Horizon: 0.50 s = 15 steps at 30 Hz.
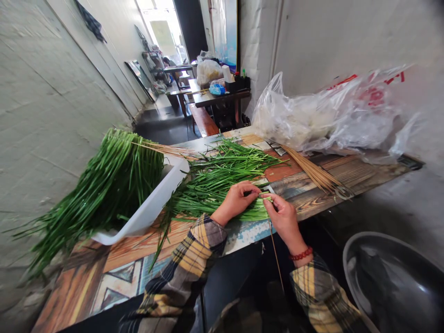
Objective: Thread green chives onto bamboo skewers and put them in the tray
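Over the near edge of the table, my left hand is closed in a pinch at the cut ends of a row of garlic chives. Opposite it, my right hand pinches the same pale stalk ends between thumb and fingers. A thin bamboo skewer hangs down below the right hand; its upper end is hidden at the stalks and fingers. Behind my hands, a loose pile of garlic chives spreads across the table. More chives stand heaped in a white plastic tray at the left.
A bundle of bamboo skewers lies right of the pile, and more skewers rest across the tray's corner. Clear plastic bags sit against the wall. A grey basin stands low at right. Farther back are tables and a bench.
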### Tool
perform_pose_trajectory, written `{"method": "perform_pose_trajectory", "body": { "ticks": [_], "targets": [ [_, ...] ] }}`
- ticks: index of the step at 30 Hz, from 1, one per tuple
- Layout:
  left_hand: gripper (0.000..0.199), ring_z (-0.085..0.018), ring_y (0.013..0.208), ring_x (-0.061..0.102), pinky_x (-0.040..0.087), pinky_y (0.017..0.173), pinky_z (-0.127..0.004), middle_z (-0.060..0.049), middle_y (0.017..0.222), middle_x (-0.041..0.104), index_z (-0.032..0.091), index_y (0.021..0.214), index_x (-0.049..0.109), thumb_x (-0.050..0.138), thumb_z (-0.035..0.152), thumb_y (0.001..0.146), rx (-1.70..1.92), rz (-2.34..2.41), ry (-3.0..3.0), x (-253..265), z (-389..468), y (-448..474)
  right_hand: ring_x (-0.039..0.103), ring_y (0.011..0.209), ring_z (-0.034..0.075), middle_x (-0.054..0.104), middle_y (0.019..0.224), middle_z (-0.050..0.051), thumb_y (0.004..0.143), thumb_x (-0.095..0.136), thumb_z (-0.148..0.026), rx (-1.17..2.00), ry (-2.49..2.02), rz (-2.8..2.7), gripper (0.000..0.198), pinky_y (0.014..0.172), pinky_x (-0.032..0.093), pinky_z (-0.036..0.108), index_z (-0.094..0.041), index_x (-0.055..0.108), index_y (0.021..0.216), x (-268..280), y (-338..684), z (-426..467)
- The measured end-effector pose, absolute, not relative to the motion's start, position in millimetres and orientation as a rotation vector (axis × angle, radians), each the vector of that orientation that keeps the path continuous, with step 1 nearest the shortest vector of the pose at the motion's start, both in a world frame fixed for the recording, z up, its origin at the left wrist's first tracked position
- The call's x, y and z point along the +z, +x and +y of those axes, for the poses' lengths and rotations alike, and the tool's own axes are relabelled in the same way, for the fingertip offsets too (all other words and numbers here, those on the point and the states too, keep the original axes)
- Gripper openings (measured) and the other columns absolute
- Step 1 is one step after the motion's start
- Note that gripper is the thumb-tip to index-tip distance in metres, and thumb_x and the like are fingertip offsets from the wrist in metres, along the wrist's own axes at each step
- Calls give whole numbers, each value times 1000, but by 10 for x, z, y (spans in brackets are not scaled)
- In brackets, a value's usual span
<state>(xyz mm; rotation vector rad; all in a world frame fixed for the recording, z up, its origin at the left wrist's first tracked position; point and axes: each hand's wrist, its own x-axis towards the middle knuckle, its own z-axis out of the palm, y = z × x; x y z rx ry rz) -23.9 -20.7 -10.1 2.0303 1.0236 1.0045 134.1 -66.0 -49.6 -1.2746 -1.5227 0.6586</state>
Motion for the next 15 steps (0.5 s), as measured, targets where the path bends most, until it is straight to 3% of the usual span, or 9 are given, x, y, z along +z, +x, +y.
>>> {"method": "perform_pose_trajectory", "body": {
  "ticks": [15],
  "targets": [
    [14, -12, 74, 58, 44, 72, -23, -3, 76, 64, 14, 79, 71, 56, 14, 82, 1009, 1017, 2065, -106, -209, -235, 69, 82, 22, 74, 92, 7, 86, 50, -35, 664, -1279, -1509, 27, 74, 51, 32, -18, 69, 94, -476, 1321, -664]
  ]
}}
